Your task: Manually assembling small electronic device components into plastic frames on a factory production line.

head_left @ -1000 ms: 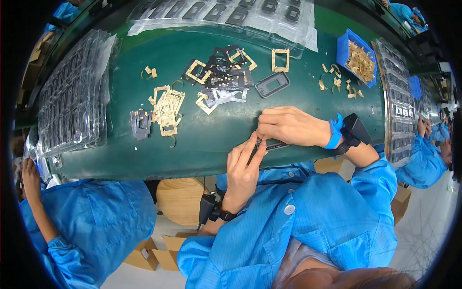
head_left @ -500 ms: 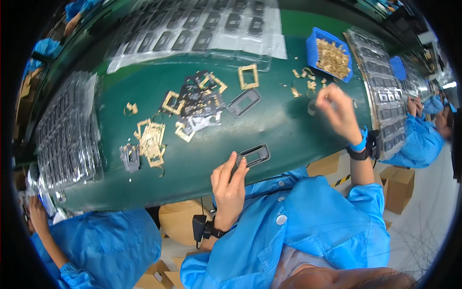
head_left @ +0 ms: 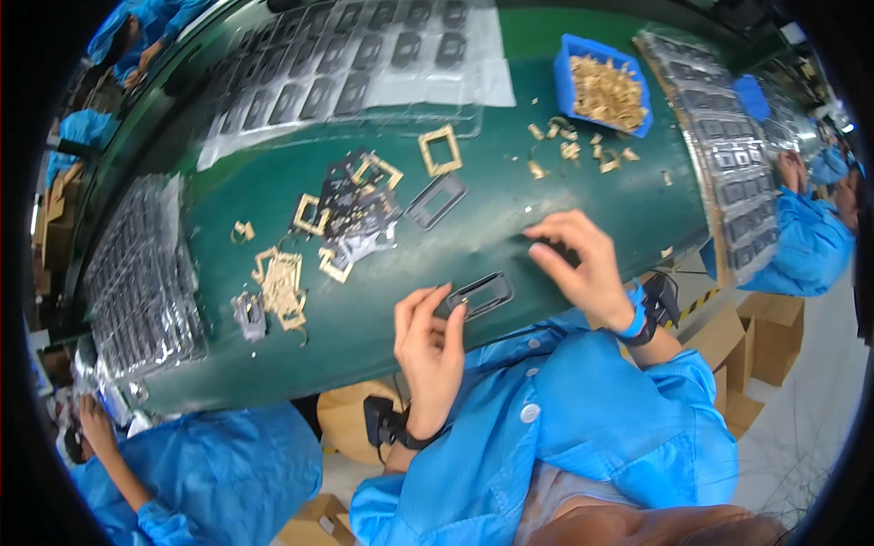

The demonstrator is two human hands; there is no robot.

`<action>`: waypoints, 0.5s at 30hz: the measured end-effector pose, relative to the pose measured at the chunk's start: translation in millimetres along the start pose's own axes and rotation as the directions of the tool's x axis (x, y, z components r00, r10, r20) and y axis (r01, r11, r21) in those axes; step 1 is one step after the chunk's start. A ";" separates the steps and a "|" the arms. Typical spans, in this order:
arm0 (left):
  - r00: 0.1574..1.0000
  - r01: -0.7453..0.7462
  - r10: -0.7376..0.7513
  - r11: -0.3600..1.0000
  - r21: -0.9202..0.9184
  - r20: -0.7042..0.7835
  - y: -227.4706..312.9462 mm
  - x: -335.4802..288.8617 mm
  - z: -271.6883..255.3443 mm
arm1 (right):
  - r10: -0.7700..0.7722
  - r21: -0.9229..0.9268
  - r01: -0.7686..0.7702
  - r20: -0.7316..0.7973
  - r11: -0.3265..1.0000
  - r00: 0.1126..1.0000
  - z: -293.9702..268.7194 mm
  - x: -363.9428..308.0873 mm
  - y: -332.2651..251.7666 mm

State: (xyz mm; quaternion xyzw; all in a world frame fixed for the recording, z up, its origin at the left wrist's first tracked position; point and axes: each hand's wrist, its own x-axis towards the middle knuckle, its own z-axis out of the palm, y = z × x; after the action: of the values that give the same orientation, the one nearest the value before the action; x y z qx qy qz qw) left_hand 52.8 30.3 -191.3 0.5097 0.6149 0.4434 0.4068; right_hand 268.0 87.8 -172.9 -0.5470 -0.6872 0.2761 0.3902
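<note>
My left hand [head_left: 428, 341] is at the near edge of the green table. Its thumb and index finger close around the left end of a dark rectangular plastic frame [head_left: 492, 305] with an open middle. A small gold-coloured spot shows near that end. My right hand [head_left: 583, 268] hovers right of the frame, apart from it. Its fingers curve, with a gap between thumb and index finger and nothing visible in it. Farther off lies a similar grey frame [head_left: 437, 202]. Behind that is a tan rectangular ring [head_left: 441, 151].
A blue bin [head_left: 564, 86] of tan scraps stands at the far right, with loose scraps [head_left: 569, 150] before it. Black sheet pieces [head_left: 360, 205] and a tan frame pile [head_left: 283, 282] lie left. Clear trays of dark parts [head_left: 141, 282] line the sides and back. Co-workers sit at both sides.
My right hand has come from beside the tan scraps toward the dark frame. My left hand still holds the frame, and both have shifted slightly right relative to the table.
</note>
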 end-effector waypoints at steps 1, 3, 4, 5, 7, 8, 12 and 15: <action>0.999 0.030 -0.030 1.000 0.001 0.023 0.5 2.7 1.3 | 0.010 0.035 -0.011 0.024 0.999 1.000 14.4 -9.1 -3.0; 0.997 0.049 -0.049 0.999 0.002 0.053 2.1 6.4 6.3 | -0.034 -0.021 0.035 0.061 0.999 0.998 34.7 -17.9 -3.1; 0.998 0.041 -0.042 0.999 0.013 0.046 -3.6 6.6 7.3 | -0.024 -0.067 0.029 0.070 0.997 0.997 41.9 -19.4 -6.7; 0.998 0.047 -0.048 0.999 0.018 0.045 -4.2 6.9 8.5 | -0.016 -0.119 0.025 0.079 0.993 0.997 45.8 -20.0 -8.6; 0.998 0.053 -0.054 0.998 0.040 0.016 -5.3 7.8 10.4 | -0.029 -0.140 0.041 0.087 0.989 0.996 52.2 -21.9 -4.6; 0.998 0.056 -0.057 0.998 0.039 0.015 -4.5 8.2 11.5 | -0.046 -0.165 0.061 0.092 0.984 0.995 53.9 -22.5 -3.0; 0.999 0.016 -0.012 0.994 0.108 -0.037 3.4 10.6 13.5 | -0.050 -0.186 0.062 0.065 0.981 0.997 56.7 -22.3 -4.6; 0.998 0.006 0.003 0.992 0.126 -0.065 4.6 11.2 15.5 | -0.033 -0.192 0.042 0.054 0.981 0.998 58.1 -21.7 -7.2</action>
State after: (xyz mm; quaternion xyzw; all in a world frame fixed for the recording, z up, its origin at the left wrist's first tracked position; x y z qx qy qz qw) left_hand 67.1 43.8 -191.7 0.5191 0.6549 0.4199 0.3541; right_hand 217.5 67.8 -203.7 -0.5621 -0.7305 0.2145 0.3232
